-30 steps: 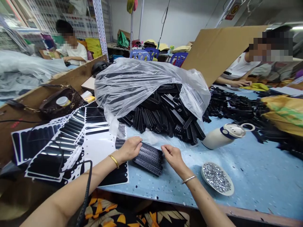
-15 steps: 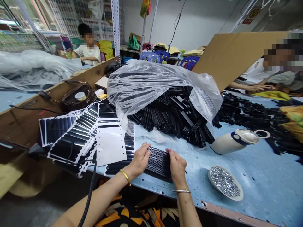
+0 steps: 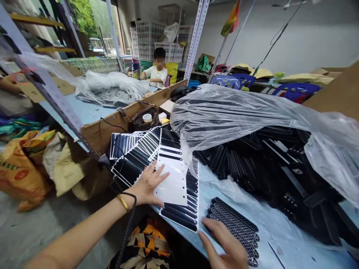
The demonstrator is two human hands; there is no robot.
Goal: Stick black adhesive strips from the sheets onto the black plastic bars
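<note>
My left hand (image 3: 148,184) lies flat with fingers spread on a white backing sheet (image 3: 174,179), which tops a stack of sticker sheets with black oval strips (image 3: 134,157). My right hand (image 3: 224,248) rests open on the blue table (image 3: 280,243) at the near edge, touching a small stack of black perforated plastic strips (image 3: 235,224). Neither hand grips anything. Behind the strips, a large heap of black plastic parts (image 3: 269,164) spills from a clear plastic bag (image 3: 238,112).
A wooden divider board (image 3: 112,127) borders the table on the left, with a brown handbag (image 3: 143,117) behind it. Sacks and bags (image 3: 25,168) sit on the floor to the left. A person (image 3: 155,73) sits at a far table. A black cable (image 3: 123,228) hangs over my left wrist.
The view has swung left. My left hand left the perforated strips and moved left onto the white sheet. My right hand shifted to the near end of the strips.
</note>
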